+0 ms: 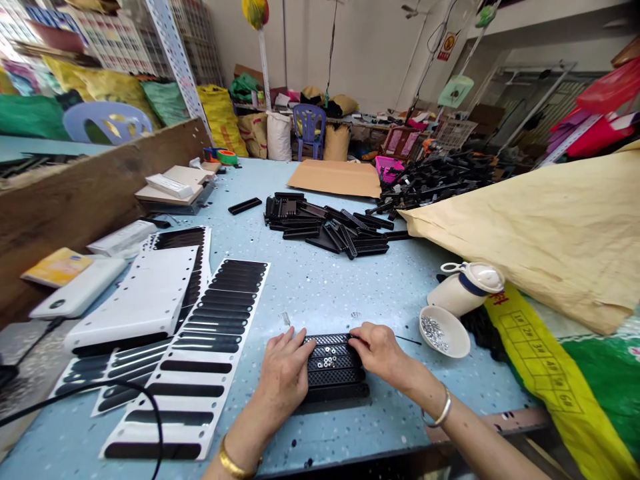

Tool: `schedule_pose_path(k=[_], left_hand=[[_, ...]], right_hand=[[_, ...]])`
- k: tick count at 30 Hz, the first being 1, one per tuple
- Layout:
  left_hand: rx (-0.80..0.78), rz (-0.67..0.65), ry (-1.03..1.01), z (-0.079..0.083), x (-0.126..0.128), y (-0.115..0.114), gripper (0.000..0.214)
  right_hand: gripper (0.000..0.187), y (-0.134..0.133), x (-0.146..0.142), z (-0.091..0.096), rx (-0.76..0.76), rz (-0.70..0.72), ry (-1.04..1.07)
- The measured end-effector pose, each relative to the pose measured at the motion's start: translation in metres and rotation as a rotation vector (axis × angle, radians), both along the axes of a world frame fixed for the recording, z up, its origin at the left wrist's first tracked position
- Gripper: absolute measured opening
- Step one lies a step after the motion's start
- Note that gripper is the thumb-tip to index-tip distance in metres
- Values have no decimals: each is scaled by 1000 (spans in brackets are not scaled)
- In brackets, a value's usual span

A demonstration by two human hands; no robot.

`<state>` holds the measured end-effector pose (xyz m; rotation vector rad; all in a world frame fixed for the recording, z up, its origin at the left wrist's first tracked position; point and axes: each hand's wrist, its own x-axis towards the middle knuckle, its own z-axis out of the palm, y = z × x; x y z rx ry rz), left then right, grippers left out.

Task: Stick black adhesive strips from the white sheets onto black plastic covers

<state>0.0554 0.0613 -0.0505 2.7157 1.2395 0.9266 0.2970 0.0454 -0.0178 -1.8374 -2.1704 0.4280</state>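
Note:
Several black perforated plastic strips [334,373] lie side by side near the table's front edge. Small silver screws [327,355] rest on the upper strips. My left hand [285,375] lies over the strips' left end, fingers bent and pressing on them. My right hand [381,352] sits at their right end, fingertips curled and pinched on the top strip's end. Both wrists wear bangles.
A white bowl of small screws [444,331] and a tipped white jug [467,285] sit right of my hands. White sheets of black stickers [200,360] cover the left. A heap of black strips [330,227] lies mid-table, tan paper [550,227] to the right, a black cable [125,393] front left.

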Motion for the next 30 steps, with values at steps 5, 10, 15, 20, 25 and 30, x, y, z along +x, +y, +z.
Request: schedule_pose_path(k=[5, 10, 15, 20, 25, 30], left_hand=[[23, -20, -29, -3, 0, 1, 36], [65, -15, -67, -6, 1, 3, 34], [68, -7, -61, -5, 1, 3, 35], [72, -4, -68, -5, 1, 2, 34], [53, 8, -52, -5, 2, 1, 34], [39, 7, -47, -3, 3, 1, 34]], right_hand=[[26, 6, 10, -4, 29, -42, -12], [21, 40, 29, -17, 17, -110, -57], [16, 61, 35, -30, -26, -87, -84], [19, 64, 34, -29, -42, -61, -57], [17, 48, 24, -14, -26, -38, 55], [19, 28, 9, -4, -10, 1, 158]])
